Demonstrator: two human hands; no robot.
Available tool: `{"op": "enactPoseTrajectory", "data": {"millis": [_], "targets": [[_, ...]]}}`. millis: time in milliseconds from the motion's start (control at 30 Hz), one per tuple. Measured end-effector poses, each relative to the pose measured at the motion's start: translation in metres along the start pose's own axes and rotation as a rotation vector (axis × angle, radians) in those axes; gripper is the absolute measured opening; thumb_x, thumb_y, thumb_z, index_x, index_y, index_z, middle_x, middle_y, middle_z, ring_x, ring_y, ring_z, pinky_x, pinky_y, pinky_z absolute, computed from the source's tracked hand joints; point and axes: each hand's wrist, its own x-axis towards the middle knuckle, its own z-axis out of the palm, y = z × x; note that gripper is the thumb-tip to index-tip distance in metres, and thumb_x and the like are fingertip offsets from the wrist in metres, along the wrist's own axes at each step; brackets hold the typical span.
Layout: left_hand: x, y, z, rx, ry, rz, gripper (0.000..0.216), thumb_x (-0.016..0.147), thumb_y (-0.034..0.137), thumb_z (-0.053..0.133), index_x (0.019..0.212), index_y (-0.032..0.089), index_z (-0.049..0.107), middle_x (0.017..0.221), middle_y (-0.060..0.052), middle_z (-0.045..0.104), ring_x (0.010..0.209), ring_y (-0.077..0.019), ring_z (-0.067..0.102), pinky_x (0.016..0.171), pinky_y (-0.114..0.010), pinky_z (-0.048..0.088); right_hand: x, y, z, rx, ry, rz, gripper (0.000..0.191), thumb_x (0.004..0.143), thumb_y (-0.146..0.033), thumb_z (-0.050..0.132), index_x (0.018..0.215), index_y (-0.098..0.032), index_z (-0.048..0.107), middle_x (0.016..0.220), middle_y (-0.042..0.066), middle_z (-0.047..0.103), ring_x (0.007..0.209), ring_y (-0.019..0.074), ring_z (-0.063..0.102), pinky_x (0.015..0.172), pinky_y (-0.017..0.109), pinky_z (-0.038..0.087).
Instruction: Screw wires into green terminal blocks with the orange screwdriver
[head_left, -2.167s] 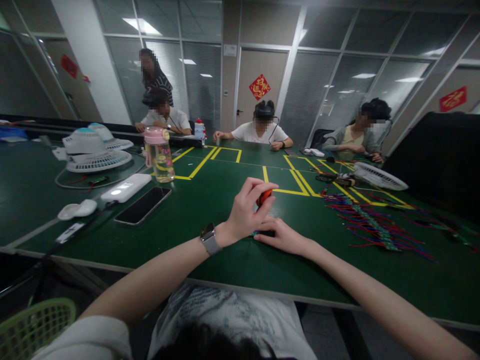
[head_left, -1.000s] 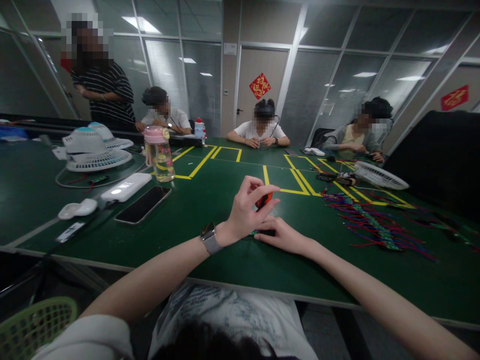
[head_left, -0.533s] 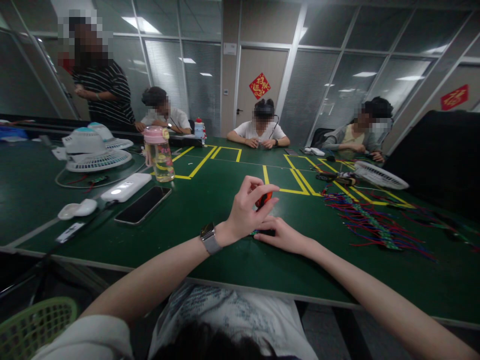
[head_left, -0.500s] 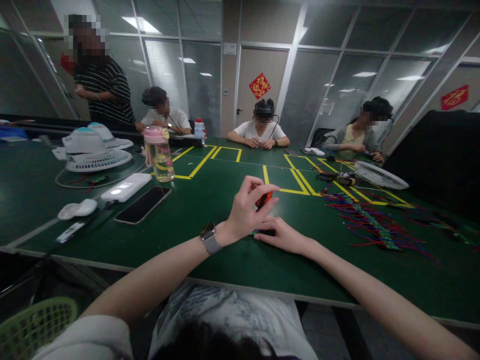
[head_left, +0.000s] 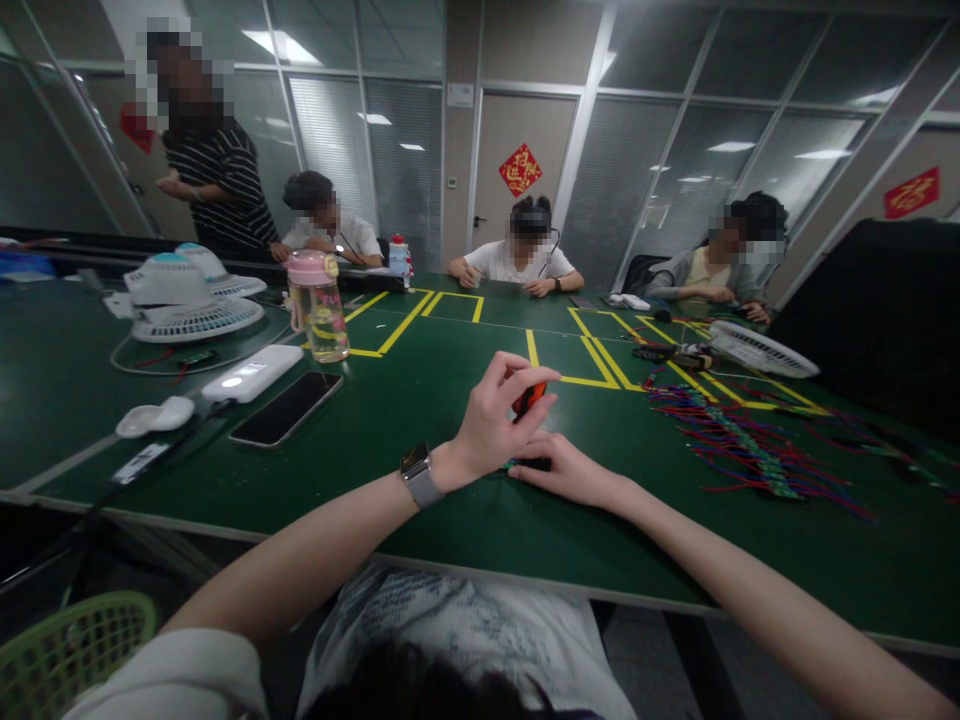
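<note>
My left hand (head_left: 499, 410) is closed around an orange-and-black screwdriver-like handle (head_left: 531, 400), which stands tilted between thumb and fingers. Its lower end is hidden behind the hand. Low on the table, right under it, my right hand (head_left: 566, 470) grips a small dark piece with a green edge (head_left: 534, 464), most of it covered by fingers. The two hands touch or overlap; I cannot tell which. A watch (head_left: 420, 474) is on my left wrist.
On the green table (head_left: 420, 530), a phone (head_left: 286, 410), white power strip (head_left: 253, 374) and pink-lidded bottle (head_left: 321, 310) lie or stand left. Small fans (head_left: 187, 295) are beyond. Wired green circuit boards (head_left: 757, 445) lie right. Several people are around the table.
My hands hold almost the same pose. Across the table, the seated person's hands have moved apart. The standing person at left has shifted slightly.
</note>
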Motion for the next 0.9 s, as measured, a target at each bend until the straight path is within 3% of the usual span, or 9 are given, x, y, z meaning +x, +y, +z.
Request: {"op": "enactPoseTrajectory", "data": {"millis": [400, 767, 900], "targets": [[0.0004, 0.0006, 0.0002, -0.027, -0.023, 0.014, 0.017, 0.091, 0.019, 0.057, 0.108, 0.019, 0.060, 0.090, -0.002, 0.055, 0.078, -0.0126, 0.055, 0.067, -0.025, 0.049, -0.0004, 0.0020, 0.0008, -0.010, 0.001, 0.008, 0.024, 0.092, -0.029, 0.061, 0.112, -0.021, 0.073, 0.104, 0.007, 0.074, 0.097, 0.0218, 0.068, 0.094, 0.035, 0.051], [0.0005, 0.0005, 0.0002, -0.036, -0.019, 0.003, 0.017, 0.091, 0.018, 0.058, 0.107, 0.019, 0.060, 0.089, -0.002, 0.055, 0.077, -0.0123, 0.054, 0.066, -0.025, 0.047, -0.0005, 0.0006, -0.0003, 0.002, -0.007, 0.001, 0.026, 0.092, -0.028, 0.060, 0.115, -0.023, 0.072, 0.119, 0.007, 0.070, 0.104, 0.0220, 0.066, 0.095, 0.035, 0.051], [0.0005, -0.0001, 0.0001, -0.038, -0.017, 0.001, 0.017, 0.091, 0.018, 0.058, 0.107, 0.019, 0.060, 0.089, -0.002, 0.055, 0.077, -0.0123, 0.054, 0.066, -0.025, 0.047, -0.0007, 0.0013, 0.0003, -0.005, -0.007, 0.004, 0.026, 0.092, -0.028, 0.061, 0.116, -0.022, 0.072, 0.114, 0.008, 0.072, 0.104, 0.0222, 0.066, 0.095, 0.035, 0.051]]}}
